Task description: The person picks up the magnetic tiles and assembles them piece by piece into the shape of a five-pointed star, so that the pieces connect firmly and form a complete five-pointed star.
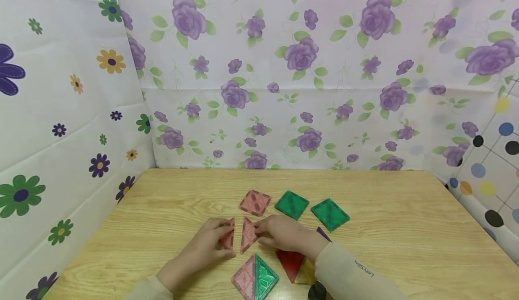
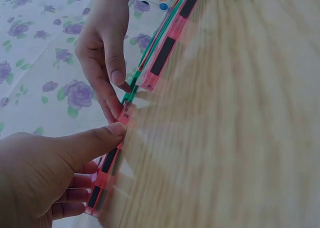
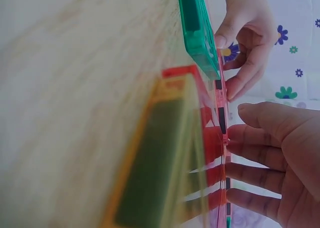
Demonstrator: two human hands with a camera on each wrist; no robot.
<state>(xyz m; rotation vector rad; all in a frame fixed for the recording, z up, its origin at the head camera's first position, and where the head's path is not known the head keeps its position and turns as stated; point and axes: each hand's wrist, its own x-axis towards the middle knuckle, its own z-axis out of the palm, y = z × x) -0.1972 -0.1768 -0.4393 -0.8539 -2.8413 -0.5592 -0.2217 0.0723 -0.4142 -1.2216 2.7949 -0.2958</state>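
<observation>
Pink triangles (image 1: 248, 235) seemingly against the fingers (image 1: 265, 224)

Left hand (image 1: 210, 240): beyond and left of the pink-and-green square (image 1: 255, 277), thumb and curled fingers pinching
Right hand (image 1: 282, 232): beyond and right of it, fingers nearly straight, thumb apart
Forearms: flanking it

I work at a pale wood-grain table (image 1: 405, 228) in a cloth-screened nook, its back covered by a purple-rose sheet (image 1: 263, 72), its left by a flower-print sheet (image 1: 73, 93), its right by a dotted sheet (image 1: 490, 165). Fold lines mark the walls as fabric. Toy-like coloured tiles (image 1: 292, 204) suggest a play corner; whether home, classroom or studio, I cannot tell.
</observation>
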